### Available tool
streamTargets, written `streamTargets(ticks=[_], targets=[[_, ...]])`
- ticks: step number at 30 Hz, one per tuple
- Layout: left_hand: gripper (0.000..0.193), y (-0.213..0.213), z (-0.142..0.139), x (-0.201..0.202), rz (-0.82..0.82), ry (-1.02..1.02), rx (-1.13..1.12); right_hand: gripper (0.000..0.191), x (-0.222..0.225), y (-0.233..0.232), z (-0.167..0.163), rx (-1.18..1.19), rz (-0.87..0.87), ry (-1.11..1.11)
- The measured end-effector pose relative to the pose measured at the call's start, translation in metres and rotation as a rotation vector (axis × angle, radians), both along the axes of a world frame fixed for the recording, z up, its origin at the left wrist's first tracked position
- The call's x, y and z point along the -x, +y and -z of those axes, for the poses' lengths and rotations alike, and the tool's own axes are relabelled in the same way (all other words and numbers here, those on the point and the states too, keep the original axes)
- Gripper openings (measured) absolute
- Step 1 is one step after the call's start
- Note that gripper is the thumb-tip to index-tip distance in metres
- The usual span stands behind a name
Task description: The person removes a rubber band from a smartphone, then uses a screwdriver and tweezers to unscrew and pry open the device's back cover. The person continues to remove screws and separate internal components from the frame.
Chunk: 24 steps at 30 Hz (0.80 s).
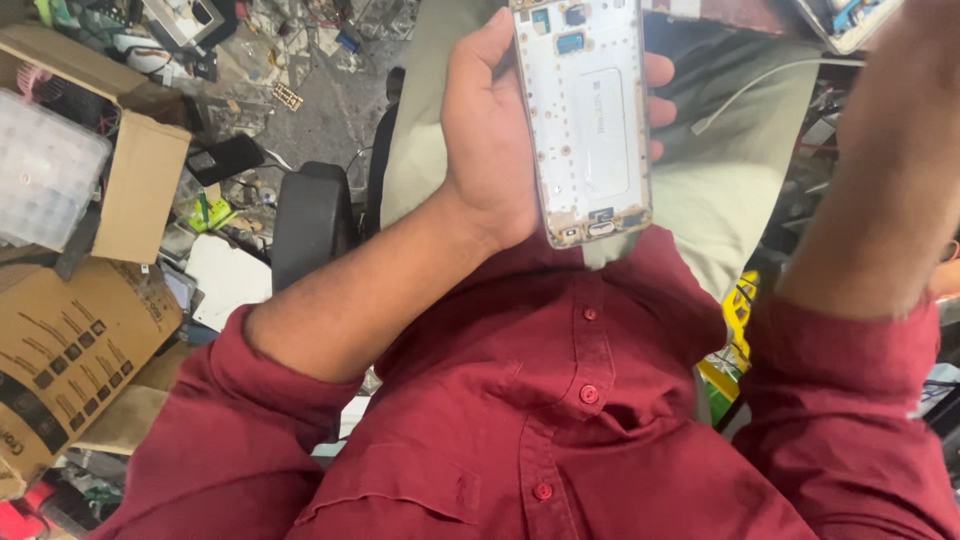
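The left hand (495,140) is clamped on an opened phone (588,120). The palm sits against the phone's left edge, the thumb lies along that edge near the top, and the fingertips (660,72) wrap around the right edge. The phone is held upright in the upper centre of the view, at 12 o'clock from the shirt buttons, above the lap. Its back cover is off, exposing a white inner frame with small screw holes, a rounded rectangular recess in the middle, and dark parts at the top and bottom ends.

The right forearm (880,170) rises at 2 o'clock and leaves the view at the top edge. The right hand itself is out of the view, so its state cannot be told.

The person wears a dark red shirt (560,420) with both sleeves rolled up and 4 red buttons visible down the front. Pale green trousers (720,180) lie behind the phone. A white cable (750,90) crosses the trousers at 2 o'clock from the phone.

At 9 o'clock, cardboard boxes (140,185) are stacked on a cluttered floor. A clear plastic parts box (45,170) rests just beside them at the left edge. A black chair arm (310,225) stands between the boxes and the left forearm.
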<state>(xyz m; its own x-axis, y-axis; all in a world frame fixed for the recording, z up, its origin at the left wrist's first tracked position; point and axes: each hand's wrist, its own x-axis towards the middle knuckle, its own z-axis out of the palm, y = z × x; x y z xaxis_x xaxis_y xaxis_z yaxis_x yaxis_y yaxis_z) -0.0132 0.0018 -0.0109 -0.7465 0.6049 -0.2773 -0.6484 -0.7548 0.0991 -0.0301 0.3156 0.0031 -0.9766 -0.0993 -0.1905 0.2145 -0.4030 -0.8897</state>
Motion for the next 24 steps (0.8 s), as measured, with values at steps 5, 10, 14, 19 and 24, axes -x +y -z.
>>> streamTargets(ticks=[5, 10, 14, 19, 24], targets=[[0.087, -0.003, -0.018, 0.004, -0.035, -0.035, -0.072, 0.032, -0.062, 0.007, -0.005, 0.110, -0.020, 0.070], [0.105, -0.002, -0.036, 0.002, -0.036, -0.227, -0.231, 0.031, -0.100, -0.024, -0.021, -0.081, 0.103, 0.202], [0.093, -0.002, -0.035, -0.004, 0.072, -0.032, -0.259, 0.030, -0.115, -0.036, -0.028, -0.285, 0.208, 0.283], [0.079, 0.000, -0.029, -0.014, 0.105, 0.244, -0.153, 0.034, -0.124, -0.030, -0.025, -0.575, 0.326, 0.383], [0.079, -0.001, -0.027, -0.021, 0.086, 0.255, -0.146, 0.035, -0.143, -0.038, -0.050, -0.951, 0.076, 0.387]])
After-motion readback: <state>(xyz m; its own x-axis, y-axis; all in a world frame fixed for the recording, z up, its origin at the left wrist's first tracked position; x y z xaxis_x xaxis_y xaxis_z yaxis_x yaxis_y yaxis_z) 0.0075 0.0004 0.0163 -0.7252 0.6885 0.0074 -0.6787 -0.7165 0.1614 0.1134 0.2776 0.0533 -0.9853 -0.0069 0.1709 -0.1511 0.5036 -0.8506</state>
